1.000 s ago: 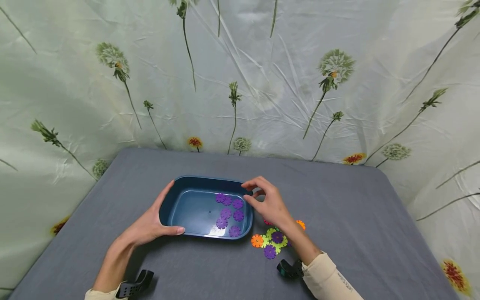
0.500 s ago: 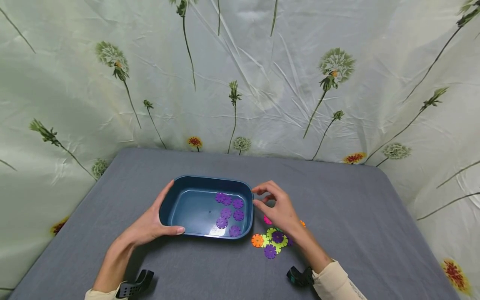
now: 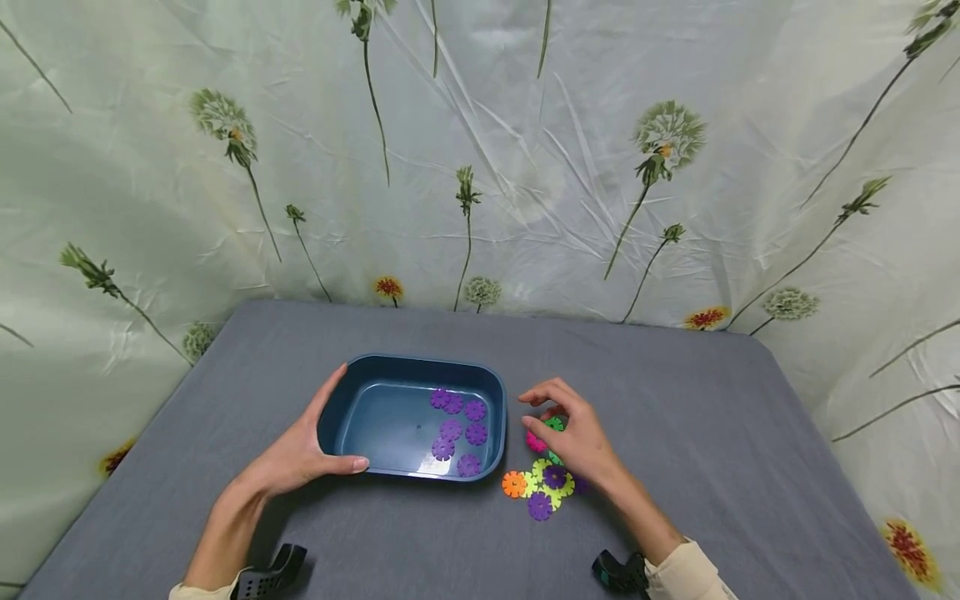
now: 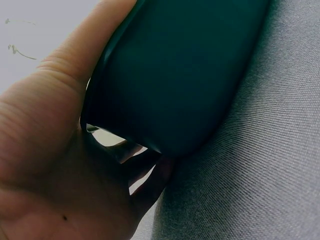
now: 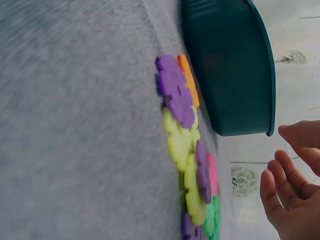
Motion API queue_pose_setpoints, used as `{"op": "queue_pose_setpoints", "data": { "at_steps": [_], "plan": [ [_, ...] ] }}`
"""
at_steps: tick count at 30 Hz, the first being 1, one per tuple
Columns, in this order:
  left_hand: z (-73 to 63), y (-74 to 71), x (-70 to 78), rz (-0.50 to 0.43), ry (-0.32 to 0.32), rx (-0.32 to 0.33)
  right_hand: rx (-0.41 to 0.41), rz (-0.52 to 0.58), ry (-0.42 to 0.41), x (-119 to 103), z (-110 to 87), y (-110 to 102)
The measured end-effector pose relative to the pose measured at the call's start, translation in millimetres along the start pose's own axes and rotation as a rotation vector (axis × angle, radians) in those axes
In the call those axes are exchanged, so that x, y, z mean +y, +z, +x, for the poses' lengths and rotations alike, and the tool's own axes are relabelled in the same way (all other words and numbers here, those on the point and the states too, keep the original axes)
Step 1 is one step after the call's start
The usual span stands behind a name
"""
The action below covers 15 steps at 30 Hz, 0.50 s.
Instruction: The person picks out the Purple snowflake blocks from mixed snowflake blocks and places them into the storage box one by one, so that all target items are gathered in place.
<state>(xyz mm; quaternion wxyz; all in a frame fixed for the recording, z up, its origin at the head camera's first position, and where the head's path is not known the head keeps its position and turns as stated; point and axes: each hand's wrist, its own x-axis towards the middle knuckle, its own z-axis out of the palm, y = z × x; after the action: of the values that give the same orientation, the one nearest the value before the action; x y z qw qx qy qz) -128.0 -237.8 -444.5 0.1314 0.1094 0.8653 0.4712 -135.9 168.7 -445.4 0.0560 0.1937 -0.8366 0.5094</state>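
A dark blue plastic bin [image 3: 382,425] stands on the table, with several purple flower-shaped plastic discs [image 3: 476,433] lying in its right half. My left hand [image 3: 288,454] grips the bin's left end, thumb along the near rim and fingers round the far corner. In the left wrist view, that thumb [image 4: 80,45] lies against the bin's wall [image 4: 170,75]. Right of the bin, my right hand [image 3: 577,433] hovers with bent, parted fingers and nothing between them. Under and in front of it lies a loose pile of discs: orange [image 3: 513,484], yellow-green [image 3: 557,498], purple [image 3: 540,506], pink and green.
A grey cloth [image 3: 675,400] covers the table. Behind it hangs a pale curtain [image 3: 525,167] printed with dandelions. Black wrist devices [image 3: 270,573] sit near both sleeves. The pile [image 5: 187,150] lies close to the bin's right end.
My right hand has moved from over the bin's right rim, rightward and toward me, to the loose pile. The green and pink discs show more now. My left hand and the bin have stayed put.
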Motion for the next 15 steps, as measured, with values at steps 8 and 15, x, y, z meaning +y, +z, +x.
{"op": "queue_pose_setpoints", "data": {
  "at_steps": [8, 15],
  "plan": [
    [1.8, 0.0, -0.3, 0.003, -0.011, 0.003, -0.034, -0.021, 0.007, 7, -5.8, -6],
    [0.2, 0.7, -0.6, 0.012, -0.010, 0.011, -0.067, -0.028, 0.020, 9, -10.6, -15]
  ]
}}
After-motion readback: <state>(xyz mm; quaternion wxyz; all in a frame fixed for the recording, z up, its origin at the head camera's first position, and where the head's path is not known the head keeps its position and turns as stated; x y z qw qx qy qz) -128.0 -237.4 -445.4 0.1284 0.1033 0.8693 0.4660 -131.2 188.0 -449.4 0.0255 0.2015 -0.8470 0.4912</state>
